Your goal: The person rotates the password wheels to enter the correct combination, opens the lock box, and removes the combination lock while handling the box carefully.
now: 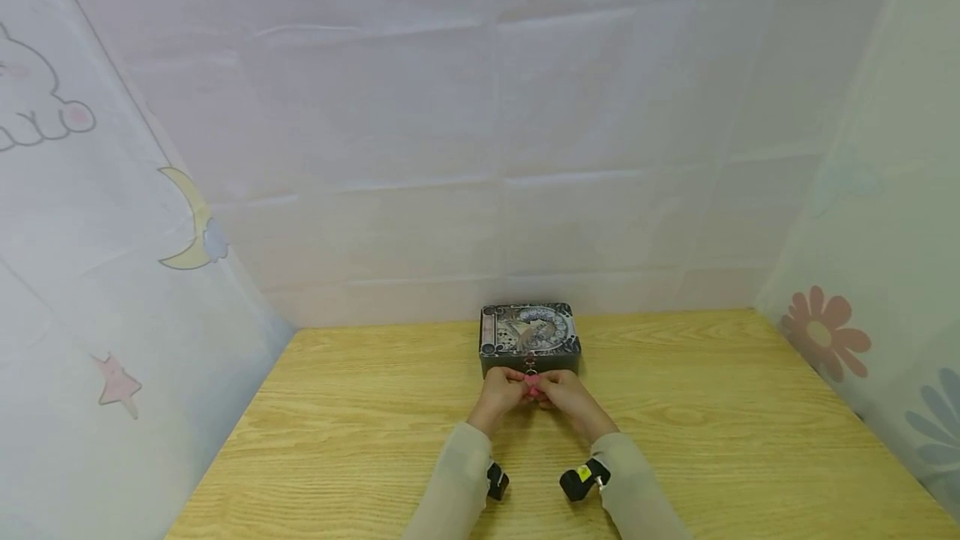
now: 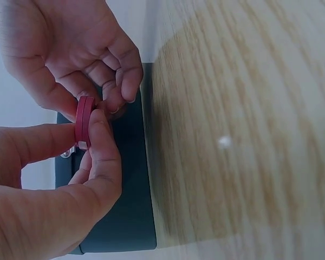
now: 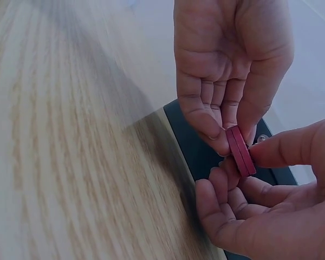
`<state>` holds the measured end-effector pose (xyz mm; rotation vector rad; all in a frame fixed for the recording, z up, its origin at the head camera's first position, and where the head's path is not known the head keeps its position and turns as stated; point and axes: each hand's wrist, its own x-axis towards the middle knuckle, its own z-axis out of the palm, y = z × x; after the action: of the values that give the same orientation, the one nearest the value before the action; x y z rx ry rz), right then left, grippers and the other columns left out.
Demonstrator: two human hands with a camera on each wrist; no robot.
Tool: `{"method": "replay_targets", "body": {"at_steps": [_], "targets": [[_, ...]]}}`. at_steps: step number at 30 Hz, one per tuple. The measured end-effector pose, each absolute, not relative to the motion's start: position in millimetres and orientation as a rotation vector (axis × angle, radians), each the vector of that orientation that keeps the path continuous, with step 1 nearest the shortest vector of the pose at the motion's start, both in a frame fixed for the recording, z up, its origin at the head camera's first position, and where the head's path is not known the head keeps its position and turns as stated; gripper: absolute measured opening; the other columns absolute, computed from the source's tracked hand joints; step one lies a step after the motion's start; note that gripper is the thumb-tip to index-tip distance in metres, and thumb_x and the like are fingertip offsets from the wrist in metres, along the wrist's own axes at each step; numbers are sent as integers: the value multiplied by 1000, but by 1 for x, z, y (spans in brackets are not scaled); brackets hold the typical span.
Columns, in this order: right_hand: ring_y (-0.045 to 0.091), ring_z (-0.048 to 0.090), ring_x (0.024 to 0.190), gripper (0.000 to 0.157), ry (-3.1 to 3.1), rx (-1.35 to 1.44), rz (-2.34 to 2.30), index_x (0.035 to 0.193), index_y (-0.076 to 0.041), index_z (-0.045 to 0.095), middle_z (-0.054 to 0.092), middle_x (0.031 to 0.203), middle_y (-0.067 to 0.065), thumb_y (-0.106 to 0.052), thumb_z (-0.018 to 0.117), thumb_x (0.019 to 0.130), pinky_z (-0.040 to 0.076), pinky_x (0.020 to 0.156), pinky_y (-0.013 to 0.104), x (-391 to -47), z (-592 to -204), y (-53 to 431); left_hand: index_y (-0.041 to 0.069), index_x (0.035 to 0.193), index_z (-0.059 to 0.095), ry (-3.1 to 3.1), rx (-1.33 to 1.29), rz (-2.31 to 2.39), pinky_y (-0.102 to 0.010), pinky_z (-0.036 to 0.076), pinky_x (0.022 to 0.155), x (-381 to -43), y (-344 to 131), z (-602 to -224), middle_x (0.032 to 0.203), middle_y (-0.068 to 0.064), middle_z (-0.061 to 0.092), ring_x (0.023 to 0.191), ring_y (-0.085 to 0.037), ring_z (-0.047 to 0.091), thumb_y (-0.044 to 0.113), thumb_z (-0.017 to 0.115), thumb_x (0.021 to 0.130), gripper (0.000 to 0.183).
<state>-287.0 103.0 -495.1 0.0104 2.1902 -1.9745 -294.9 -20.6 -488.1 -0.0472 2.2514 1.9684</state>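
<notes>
A tin box [image 1: 525, 332] with a dark patterned lid stands near the back of the table, and its dark front wall [image 2: 127, 206] faces me. At the clasp in the middle of that wall is a small pinkish-red padlock [image 1: 532, 382]. Between thumb and fingers, my left hand [image 1: 501, 394] pinches one side of the padlock [image 2: 83, 123]. My right hand [image 1: 568, 396] pinches its other side, thumb against the edge in the right wrist view. Fingers cover part of the padlock body [image 3: 240, 151]; whether a key is in it cannot be seen.
The wooden table [image 1: 360, 432] spreads out on both sides of the box. Behind it hangs a pale creased cloth [image 1: 420, 123], and printed side sheets [image 1: 862, 257] stand left and right. Black wrist cameras [image 1: 581, 479] sit at both sleeves.
</notes>
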Motion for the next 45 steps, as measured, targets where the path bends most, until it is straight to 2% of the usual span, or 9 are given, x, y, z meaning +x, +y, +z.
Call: {"method": "replay_targets", "body": {"at_steps": [6, 14, 25, 32, 45], "targets": [[18, 56, 71, 20, 2211, 17, -1962, 90, 9, 58, 59, 77, 9, -5, 45, 89, 50, 66, 31, -288, -496, 102, -12, 88, 55, 2260, -46, 1966, -33, 53, 63, -295, -20, -489, 74, -16, 61, 63, -17, 61, -6, 56, 81, 10], [16, 56, 70, 22, 2172, -14, -1979, 91, 10, 59, 60, 75, 7, -7, 47, 87, 49, 65, 28, -290, -497, 105, -13, 88, 54, 2246, -46, 1979, -33, 53, 63, -296, -20, -490, 76, -19, 62, 67, -24, 64, -7, 55, 80, 10], [17, 56, 70, 22, 2209, -22, -1962, 93, 11, 58, 59, 76, 9, -5, 44, 89, 49, 64, 28, -288, -495, 103, -12, 87, 54, 2253, -61, 1985, -33, 53, 64, -296, -18, -488, 74, -15, 60, 65, -19, 62, -8, 56, 80, 9], [15, 54, 66, 23, 2228, -4, -1955, 93, 12, 58, 58, 76, 10, -2, 42, 87, 49, 60, 28, -286, -495, 100, -13, 89, 55, 2239, -94, 1995, -33, 53, 63, -294, -19, -489, 76, -16, 61, 67, -24, 63, -7, 57, 80, 11], [14, 55, 69, 23, 2182, -38, -1973, 92, 12, 59, 60, 75, 6, -7, 48, 87, 49, 66, 29, -288, -497, 105, -13, 87, 56, 2232, -75, 1990, -33, 53, 63, -292, -18, -485, 76, -18, 62, 66, -22, 63, -6, 57, 80, 10]]}}
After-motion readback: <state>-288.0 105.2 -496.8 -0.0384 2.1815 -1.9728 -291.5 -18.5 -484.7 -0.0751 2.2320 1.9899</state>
